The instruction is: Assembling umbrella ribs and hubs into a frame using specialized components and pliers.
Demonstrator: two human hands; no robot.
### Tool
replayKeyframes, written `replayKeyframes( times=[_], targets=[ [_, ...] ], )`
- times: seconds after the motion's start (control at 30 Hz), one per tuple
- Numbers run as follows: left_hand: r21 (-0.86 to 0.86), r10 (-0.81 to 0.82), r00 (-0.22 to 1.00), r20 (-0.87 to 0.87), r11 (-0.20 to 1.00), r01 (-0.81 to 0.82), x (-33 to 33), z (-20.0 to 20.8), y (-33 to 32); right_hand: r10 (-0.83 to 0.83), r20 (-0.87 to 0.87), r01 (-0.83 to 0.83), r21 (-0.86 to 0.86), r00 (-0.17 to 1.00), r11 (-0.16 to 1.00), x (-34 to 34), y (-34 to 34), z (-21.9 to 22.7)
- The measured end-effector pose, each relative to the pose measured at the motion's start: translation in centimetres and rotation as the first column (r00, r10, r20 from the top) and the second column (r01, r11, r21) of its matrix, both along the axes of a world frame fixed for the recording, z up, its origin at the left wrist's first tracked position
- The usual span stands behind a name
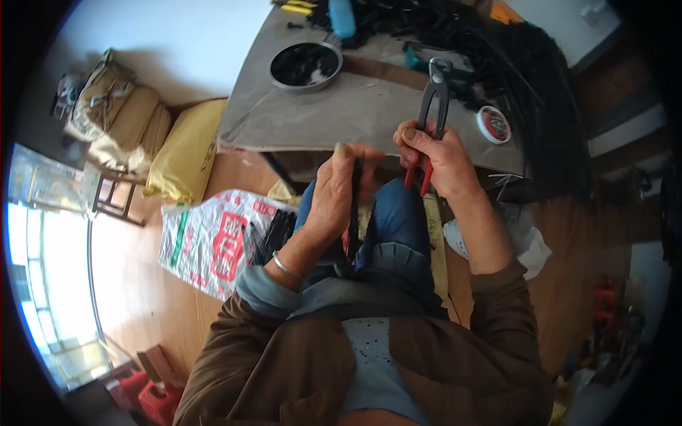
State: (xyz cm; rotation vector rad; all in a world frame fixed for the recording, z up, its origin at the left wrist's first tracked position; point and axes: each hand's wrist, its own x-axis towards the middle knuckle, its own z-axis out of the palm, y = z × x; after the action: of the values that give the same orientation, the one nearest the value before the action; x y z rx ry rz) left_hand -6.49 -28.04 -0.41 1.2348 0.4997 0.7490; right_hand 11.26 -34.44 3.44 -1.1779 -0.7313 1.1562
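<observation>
Holding the pincers (428,103) by their red handles, the right hand (442,160) is closed around them, a little right of the centre of the frame; their dark head points up. Near the centre, the left hand (332,195) grasps a black strip (354,206), which hangs down above the person's lap; its fingertips are blurred, so I cannot tell their exact grip. On the table (266,119), at the upper middle, stands a bowl (307,89) with black pieces inside. A white tub (484,129) is at its right edge, near a black heap (536,85) at upper right.
</observation>
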Motion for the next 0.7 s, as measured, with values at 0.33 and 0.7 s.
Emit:
replayKeyframes(
  times=[0.33,0.7],
  targets=[
    [-0.197,0.109,0.929,0.354,0.980,-0.040,-2.7,-0.8,-0.4,0.003,-0.354,-0.013,-0.027,0.935,1.000,-7.1,1.4,-2.2],
    [-0.141,0.237,0.942,0.238,0.968,-0.208,-3.1,-1.1,-0.8,-0.199,0.103,0.197,0.028,0.975,0.980,-10.4,2.9,-2.4]
  ],
)
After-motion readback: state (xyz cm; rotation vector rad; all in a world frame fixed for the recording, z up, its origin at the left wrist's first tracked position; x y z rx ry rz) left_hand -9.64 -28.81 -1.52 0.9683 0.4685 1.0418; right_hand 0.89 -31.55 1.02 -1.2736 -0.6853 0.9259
